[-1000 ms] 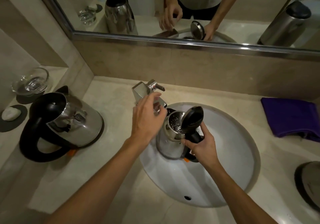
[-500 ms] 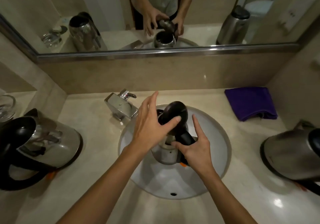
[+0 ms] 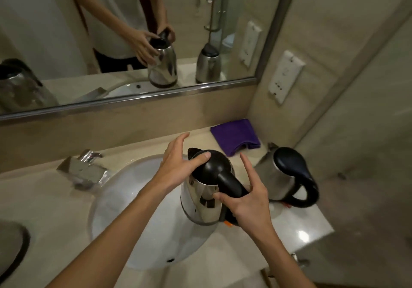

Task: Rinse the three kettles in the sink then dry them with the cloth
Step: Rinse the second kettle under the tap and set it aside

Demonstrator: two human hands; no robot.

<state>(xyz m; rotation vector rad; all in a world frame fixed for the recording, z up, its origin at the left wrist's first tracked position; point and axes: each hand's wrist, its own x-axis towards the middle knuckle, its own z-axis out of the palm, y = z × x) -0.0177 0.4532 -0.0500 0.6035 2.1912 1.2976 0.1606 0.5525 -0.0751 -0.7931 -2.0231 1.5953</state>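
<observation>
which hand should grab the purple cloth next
Left, probably: the left hand only rests its thumb on the kettle lid, while the right hand grips the handle. The cloth lies just beyond it.

A wide mirror point(image 3: 55, 20) with a metal frame filled the upper left of the frame. A white socket plate point(image 3: 286, 77) sat on the beige wall at the upper right, just beside the mirror's edge. A blurred chrome tap point(image 3: 82, 171) stood at centre left on the pale stone tabletop point(image 3: 40, 198).
</observation>
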